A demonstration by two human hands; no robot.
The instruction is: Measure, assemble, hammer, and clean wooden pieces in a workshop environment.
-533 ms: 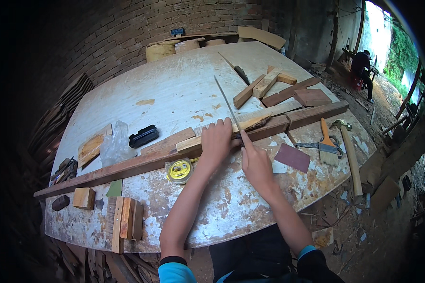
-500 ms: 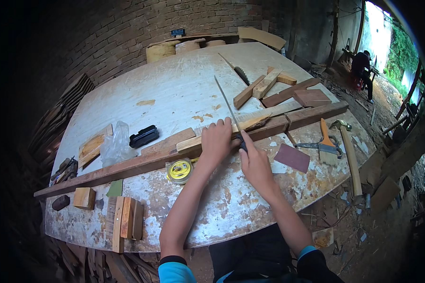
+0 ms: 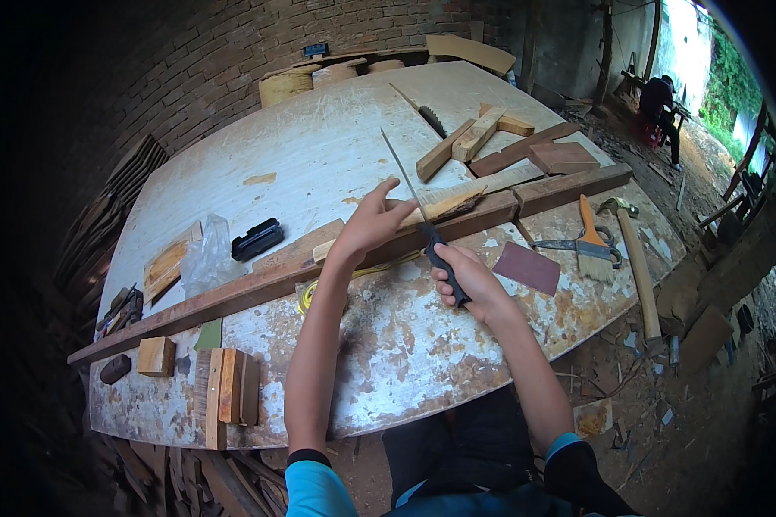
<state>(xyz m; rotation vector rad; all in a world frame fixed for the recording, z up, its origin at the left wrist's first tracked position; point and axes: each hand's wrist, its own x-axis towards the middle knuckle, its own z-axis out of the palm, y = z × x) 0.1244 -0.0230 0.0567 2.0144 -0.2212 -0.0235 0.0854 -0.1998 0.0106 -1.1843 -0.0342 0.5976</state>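
Note:
My right hand (image 3: 472,280) is wrapped round the black handle (image 3: 440,258) of a hand saw, near the front of the long brown beam. The saw's narrow blade (image 3: 403,168) points away from me, crossing over a pale strip of wood (image 3: 448,207) with a dark, rough end. Just left of the blade, my left hand (image 3: 372,221) is open, with its fingers spread above that strip; whether it touches the wood I cannot tell. The strip lies along the long brown beam (image 3: 259,290). My left forearm partly hides a yellow tape measure (image 3: 310,295).
To the right lie maroon sandpaper (image 3: 528,268), a paintbrush (image 3: 593,250), scissors and a hammer (image 3: 636,267). A circular saw blade (image 3: 432,121) rises through the table behind wood offcuts (image 3: 478,133). A black case (image 3: 257,239) and plastic bag (image 3: 209,257) sit left. A person (image 3: 658,108) sits far right.
My left hand has lifted off the pale strip and spread its fingers. My right hand has come back toward me with the saw, so more of its handle shows.

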